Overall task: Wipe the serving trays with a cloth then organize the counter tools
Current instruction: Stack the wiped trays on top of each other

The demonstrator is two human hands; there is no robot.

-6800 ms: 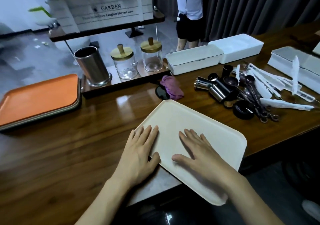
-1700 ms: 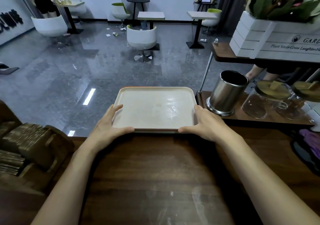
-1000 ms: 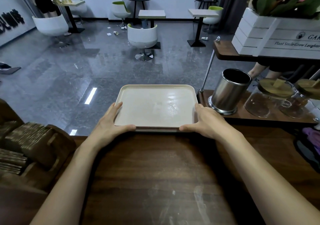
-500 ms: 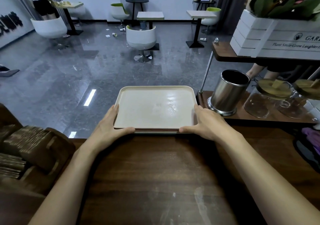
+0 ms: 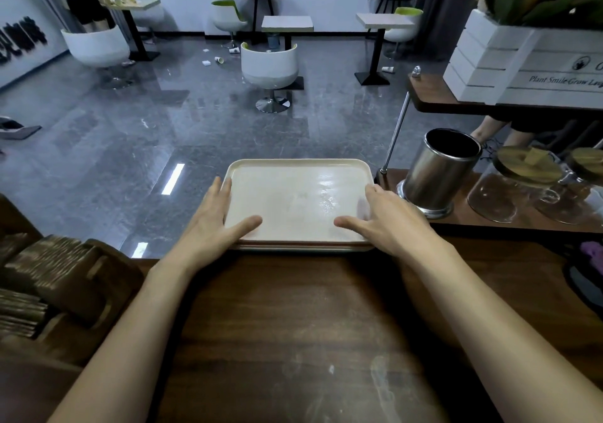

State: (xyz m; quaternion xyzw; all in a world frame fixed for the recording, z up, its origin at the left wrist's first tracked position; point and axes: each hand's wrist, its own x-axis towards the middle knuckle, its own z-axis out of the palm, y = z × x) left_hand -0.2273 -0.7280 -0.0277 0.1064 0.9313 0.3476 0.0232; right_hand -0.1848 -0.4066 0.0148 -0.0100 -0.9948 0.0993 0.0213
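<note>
Where the counter (image 5: 293,324) ends at the left, brown stacks are kept in a wooden rack (image 5: 65,292). The left hand (image 5: 208,227) is laid open, fingers straight, along the left rim of the cream tray (image 5: 293,200), which is stacked on other trays (image 5: 300,247) at the far edge, long axis left to right. The right hand (image 5: 388,223) is spread open at its right rim. The steel canister (image 5: 437,174) is seen dark inside; the glass jars (image 5: 509,191) look empty.

Top tray (image 5: 298,200): plain cream, as you see it.
Counter (image 5: 293,324): dark brown, wood-grained.
Canister (image 5: 437,174): silver.
Cloth (image 5: 592,249), at your right: purple.
</note>
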